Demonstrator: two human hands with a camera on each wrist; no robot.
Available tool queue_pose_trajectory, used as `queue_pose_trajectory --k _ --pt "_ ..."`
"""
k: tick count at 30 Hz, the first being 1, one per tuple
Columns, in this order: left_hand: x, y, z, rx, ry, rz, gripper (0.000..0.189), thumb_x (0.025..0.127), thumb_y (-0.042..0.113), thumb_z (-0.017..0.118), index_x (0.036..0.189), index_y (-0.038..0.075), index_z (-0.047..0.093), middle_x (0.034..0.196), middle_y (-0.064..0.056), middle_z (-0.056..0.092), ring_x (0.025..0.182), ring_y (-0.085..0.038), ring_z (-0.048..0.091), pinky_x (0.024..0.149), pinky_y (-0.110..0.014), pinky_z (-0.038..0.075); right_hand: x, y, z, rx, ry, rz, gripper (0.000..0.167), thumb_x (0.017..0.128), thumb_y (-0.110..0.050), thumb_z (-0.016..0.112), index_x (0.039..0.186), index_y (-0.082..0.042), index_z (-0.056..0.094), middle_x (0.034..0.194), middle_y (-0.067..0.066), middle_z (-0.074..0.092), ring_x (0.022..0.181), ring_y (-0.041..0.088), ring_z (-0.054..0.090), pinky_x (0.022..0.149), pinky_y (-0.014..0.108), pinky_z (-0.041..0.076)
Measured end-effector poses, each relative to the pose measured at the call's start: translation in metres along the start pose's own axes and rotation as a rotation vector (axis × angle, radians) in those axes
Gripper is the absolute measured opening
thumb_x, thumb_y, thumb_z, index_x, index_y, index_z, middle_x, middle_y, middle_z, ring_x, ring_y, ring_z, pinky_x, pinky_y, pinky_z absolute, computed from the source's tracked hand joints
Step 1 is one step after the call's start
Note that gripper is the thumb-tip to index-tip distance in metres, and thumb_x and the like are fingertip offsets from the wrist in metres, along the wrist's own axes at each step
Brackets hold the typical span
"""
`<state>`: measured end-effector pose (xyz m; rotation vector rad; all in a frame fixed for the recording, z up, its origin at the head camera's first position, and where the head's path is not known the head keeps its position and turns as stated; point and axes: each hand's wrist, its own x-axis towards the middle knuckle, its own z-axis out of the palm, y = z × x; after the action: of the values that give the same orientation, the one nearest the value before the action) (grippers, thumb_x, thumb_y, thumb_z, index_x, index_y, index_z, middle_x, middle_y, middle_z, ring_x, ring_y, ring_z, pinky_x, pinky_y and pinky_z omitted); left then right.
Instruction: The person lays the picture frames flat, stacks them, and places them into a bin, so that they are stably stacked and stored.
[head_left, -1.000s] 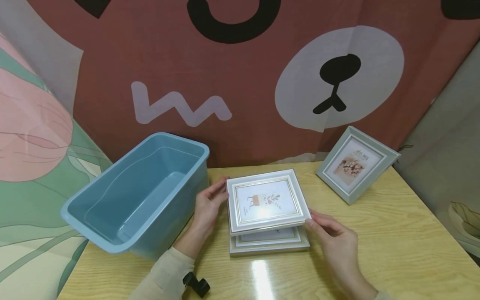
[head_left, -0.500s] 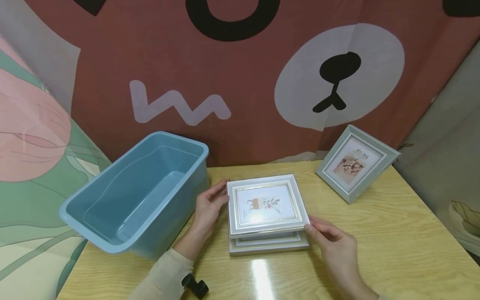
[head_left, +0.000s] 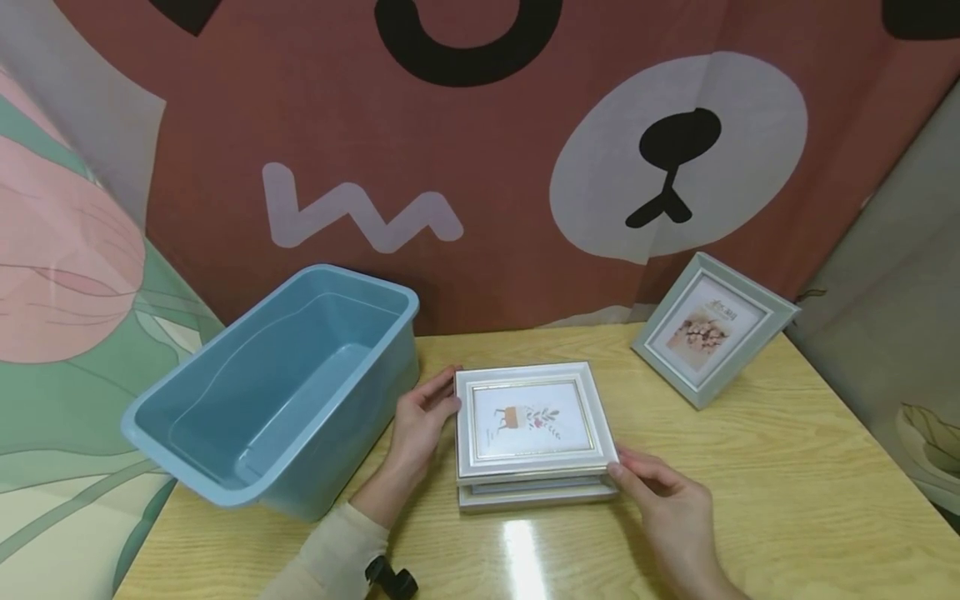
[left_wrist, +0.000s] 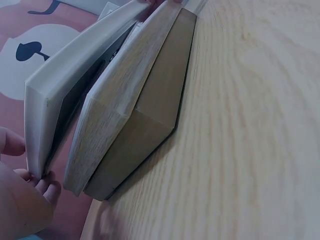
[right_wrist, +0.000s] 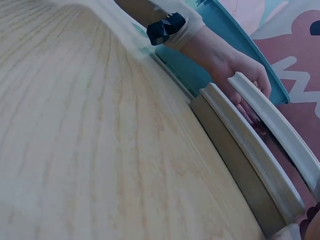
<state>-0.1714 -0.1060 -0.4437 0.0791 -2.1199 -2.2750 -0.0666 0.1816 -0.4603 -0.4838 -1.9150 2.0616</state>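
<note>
A white photo frame (head_left: 534, 421) with a gold inner line and a deer-and-flowers picture lies face up between both hands. My left hand (head_left: 415, 425) pinches its left edge with thumb and fingers. At the near right corner, my right hand (head_left: 667, 504) grips it the same way. Below it on the table is a framed stack (head_left: 536, 497), showing a pale wood-grain edge over a brown one in the left wrist view. There a dark gap separates the white frame (left_wrist: 42, 107) from the lower edges (left_wrist: 112, 115), and the left hand (left_wrist: 25, 200) holds its corner.
A blue plastic bin (head_left: 345, 375) stands left of the left hand on the wooden table (head_left: 772, 492). A grey-green photo frame (head_left: 712, 329) with a flower picture stands tilted at the back right. A bear-print cloth (head_left: 495, 167) hangs behind the table.
Both hands have lowered the white photo frame toward the stack beneath it, and the gap at its near side has narrowed. The bin and the grey-green frame have stayed put.
</note>
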Motion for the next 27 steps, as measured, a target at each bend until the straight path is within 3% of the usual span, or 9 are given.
queue_pose_trajectory --k 15,21,27 --pt "-0.004 -0.010 -0.002 0.082 -0.002 -0.024 0.053 0.096 -0.009 0.064 0.149 -0.007 0.058 0.151 -0.022 0.063 0.143 -0.039 0.060 0.104 -0.018 0.054 -0.006 0.008 -0.002 0.072 -0.005 -0.069 0.017 0.081 0.020 0.082 0.097 0.018 0.076 0.098 -0.005 0.085 0.095 0.004 0.080 0.084 0.017 0.063" --pt "-0.005 -0.013 -0.004 0.086 -0.014 -0.002 0.054 0.096 -0.008 0.063 0.150 -0.008 0.056 0.151 -0.022 0.064 0.143 -0.040 0.060 0.103 -0.017 0.053 -0.007 0.009 -0.003 0.065 -0.012 -0.070 0.017 0.081 0.021 0.081 0.097 0.018 0.076 0.098 -0.004 0.085 0.095 0.004 0.079 0.085 0.016 0.063" --pt "-0.007 -0.014 -0.004 0.124 -0.018 0.026 0.055 0.095 -0.008 0.064 0.149 -0.010 0.056 0.150 -0.024 0.064 0.142 -0.042 0.060 0.116 -0.035 0.053 -0.009 0.011 -0.004 0.012 -0.011 -0.067 0.017 0.082 0.018 0.083 0.098 0.016 0.077 0.097 -0.009 0.084 0.095 0.001 0.078 0.085 0.013 0.061"
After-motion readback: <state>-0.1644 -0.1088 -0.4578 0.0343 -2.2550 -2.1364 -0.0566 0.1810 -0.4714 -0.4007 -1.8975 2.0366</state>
